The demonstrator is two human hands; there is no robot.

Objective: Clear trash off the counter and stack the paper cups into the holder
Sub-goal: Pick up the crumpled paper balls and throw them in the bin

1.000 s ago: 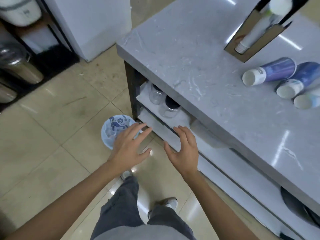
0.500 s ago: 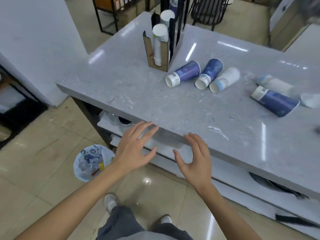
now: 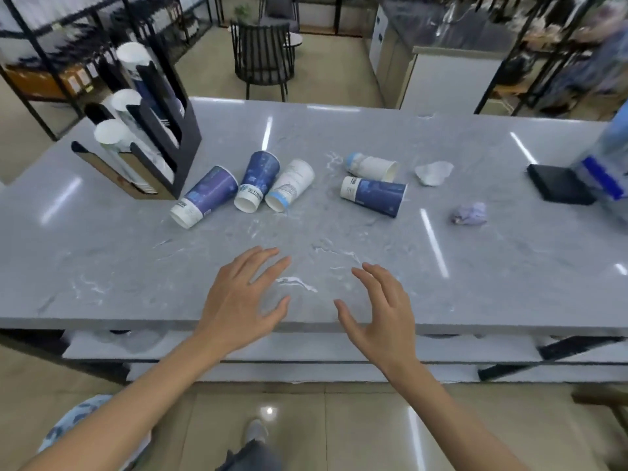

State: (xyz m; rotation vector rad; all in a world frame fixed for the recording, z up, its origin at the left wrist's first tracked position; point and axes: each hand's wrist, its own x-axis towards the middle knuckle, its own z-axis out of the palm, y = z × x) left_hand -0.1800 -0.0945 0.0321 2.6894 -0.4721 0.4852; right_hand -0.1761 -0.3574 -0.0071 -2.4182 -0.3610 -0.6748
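Several paper cups lie on their sides on the grey counter: a purple one, a dark blue one, a white one, a small white one and a navy one. A black and brown cup holder stands at the back left with stacked cups in it. Crumpled white paper and a purplish wad lie to the right. My left hand and my right hand hover over the counter's near edge, fingers spread, both holding nothing.
A black flat box and a blurred blue and clear bag sit at the counter's right end. A bin lined with a blue-patterned bag stands on the floor at lower left. A black chair is behind the counter.
The view has swung up from the floor and bin to the whole counter top. Both hands have risen from below the counter edge to above its near edge, still spread and holding nothing.
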